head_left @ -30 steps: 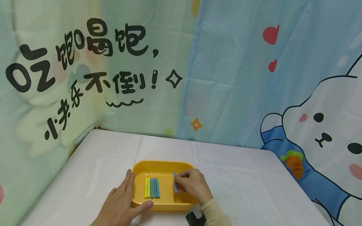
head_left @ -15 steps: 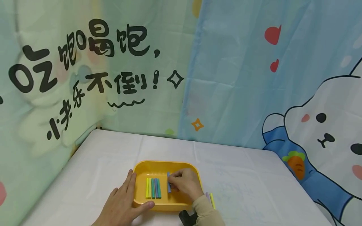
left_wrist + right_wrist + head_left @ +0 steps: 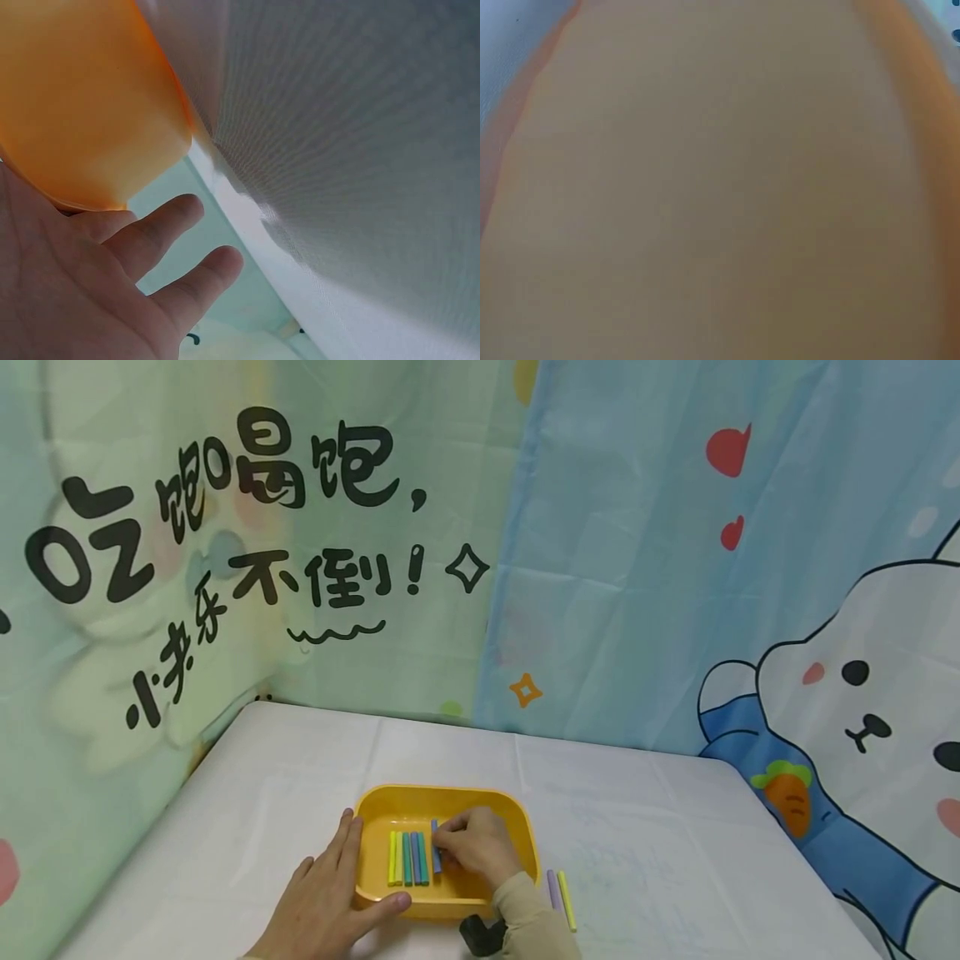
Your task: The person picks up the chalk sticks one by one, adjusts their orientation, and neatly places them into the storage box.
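A shallow yellow tray (image 3: 450,910) sits on the white table. Inside it, several slim coloured sticks (image 3: 408,858), yellow, green and purple-blue, lie side by side in a row. My right hand (image 3: 480,847) pinches a blue stick (image 3: 436,858) between thumb and fingertips, just right of that row and parallel to it. My left hand (image 3: 322,885) rests against the tray's left side, fingers extended and thumb at the front rim. In the left wrist view, its fingers (image 3: 161,232) lie straight beside the tray wall (image 3: 90,105). Only blurred tray surface (image 3: 720,187) fills most of the right wrist view.
On the white tablecloth (image 3: 637,835) right of the tray lie a purple stick (image 3: 553,890) and a yellow stick (image 3: 567,902). A black device (image 3: 482,935) sits at the right wrist. Printed curtains (image 3: 615,568) hang behind and to the left of the table.
My right hand has slid the blue stick leftward across the tray, close to the row. The purple and yellow sticks outside have come into sight. My left hand stays at the tray.
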Tool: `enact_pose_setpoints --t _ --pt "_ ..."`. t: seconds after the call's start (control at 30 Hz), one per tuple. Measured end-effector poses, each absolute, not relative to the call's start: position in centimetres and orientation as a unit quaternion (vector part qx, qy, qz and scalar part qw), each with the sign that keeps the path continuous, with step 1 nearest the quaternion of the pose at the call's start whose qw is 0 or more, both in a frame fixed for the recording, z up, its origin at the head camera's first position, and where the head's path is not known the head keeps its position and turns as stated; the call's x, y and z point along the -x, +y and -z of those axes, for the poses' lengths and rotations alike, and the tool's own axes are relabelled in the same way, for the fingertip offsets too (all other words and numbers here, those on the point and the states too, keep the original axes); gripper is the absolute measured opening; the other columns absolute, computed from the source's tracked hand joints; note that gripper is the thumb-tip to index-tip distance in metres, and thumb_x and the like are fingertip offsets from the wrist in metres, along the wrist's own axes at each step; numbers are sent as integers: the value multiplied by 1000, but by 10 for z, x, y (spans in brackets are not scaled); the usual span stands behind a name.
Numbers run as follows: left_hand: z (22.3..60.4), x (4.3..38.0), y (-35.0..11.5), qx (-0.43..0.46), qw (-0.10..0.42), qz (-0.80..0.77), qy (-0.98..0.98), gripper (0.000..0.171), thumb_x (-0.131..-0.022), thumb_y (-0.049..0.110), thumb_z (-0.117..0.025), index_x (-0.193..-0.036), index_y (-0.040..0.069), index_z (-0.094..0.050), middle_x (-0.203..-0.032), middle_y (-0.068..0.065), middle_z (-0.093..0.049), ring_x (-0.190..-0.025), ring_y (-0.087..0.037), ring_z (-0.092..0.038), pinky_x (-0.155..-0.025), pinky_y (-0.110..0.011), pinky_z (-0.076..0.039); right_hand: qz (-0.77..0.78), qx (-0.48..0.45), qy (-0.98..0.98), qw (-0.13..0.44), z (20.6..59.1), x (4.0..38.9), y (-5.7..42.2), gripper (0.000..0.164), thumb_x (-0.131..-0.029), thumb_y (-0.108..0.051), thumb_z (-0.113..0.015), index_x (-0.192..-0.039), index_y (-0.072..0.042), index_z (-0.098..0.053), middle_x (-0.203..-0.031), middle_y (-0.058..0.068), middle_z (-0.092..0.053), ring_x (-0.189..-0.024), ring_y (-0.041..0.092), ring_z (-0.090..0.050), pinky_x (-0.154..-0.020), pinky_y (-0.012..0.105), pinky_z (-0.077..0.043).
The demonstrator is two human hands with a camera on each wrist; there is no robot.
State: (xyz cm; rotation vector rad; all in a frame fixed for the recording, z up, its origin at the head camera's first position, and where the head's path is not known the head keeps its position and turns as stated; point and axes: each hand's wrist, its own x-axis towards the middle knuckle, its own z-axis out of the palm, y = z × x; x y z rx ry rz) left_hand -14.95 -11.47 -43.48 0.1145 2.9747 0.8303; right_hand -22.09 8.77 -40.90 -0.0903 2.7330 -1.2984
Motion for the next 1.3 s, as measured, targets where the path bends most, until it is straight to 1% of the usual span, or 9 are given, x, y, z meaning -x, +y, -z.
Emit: enact_pose_setpoints --t 0.27,0.47,0.57,0.7,0.8,0.97,1.13,1.3 --pt "435 148 -116 -47 18 -266 963 127 -79 92 -42 -162 2 -11 -168 -16 -14 -137 -37 -45 -108 -61 -35 404 22 912 65 415 224 80 12 -85 -12 -78 -78 -3 -76 -63 0 -66 -59 12 -60 -55 25 -50" --pt "435 147 -117 -53 3 -265 963 125 -80 90 -44 -162 1 -13 -168 -16 -15 -134 -37 -48 -106 -60 -37 396 29 915 74 415 223 77 12 -85 -10 -77 -75 -4 -76 -61 1 -65 -57 13 -60 -53 24 -48" --pt "435 147 -116 -52 4 -265 963 125 -80 90 -44 -162 1 -13 -168 -16 -16 -133 -37 -49 -105 -60 -37 389 29 918 74 415 222 77 13 -85 -11 -77 -73 -4 -75 -60 0 -65 -57 13 -59 -53 23 -47" --pt "435 147 -116 -50 6 -265 963 125 -80 90 -44 -162 1 -13 -168 -17 -16 -133 -37 -49 -105 -60 -38 384 28 920 76 417 222 78 17 -86 -15 -77 -73 -5 -74 -60 0 -64 -58 13 -57 -53 24 -45" --pt "434 147 -116 -49 7 -264 963 125 -80 91 -44 -162 1 -12 -168 -16 -16 -134 -36 -49 -106 -59 -38 389 28 918 75 417 222 79 18 -87 -19 -78 -76 -5 -75 -63 0 -65 -59 14 -57 -53 25 -45" --pt "434 147 -115 -46 14 -265 963 127 -79 92 -42 -162 1 -12 -168 -17 -15 -135 -36 -48 -107 -59 -37 401 22 913 68 412 221 82 17 -85 -22 -78 -82 -5 -77 -68 0 -66 -63 14 -57 -56 26 -46" --pt "434 147 -115 -48 13 -266 963 127 -79 92 -43 -162 1 -12 -168 -16 -15 -136 -36 -47 -107 -58 -37 421 22 905 65 408 219 88 15 -85 -18 -76 -88 -4 -76 -69 2 -67 -62 14 -60 -56 27 -51" --pt "434 148 -115 -40 22 -268 962 129 -77 94 -43 -162 2 -12 -168 -16 -14 -137 -37 -46 -108 -62 -35 437 21 897 60 405 219 96 15 -85 -17 -74 -92 -3 -75 -72 3 -68 -63 14 -62 -59 29 -54"
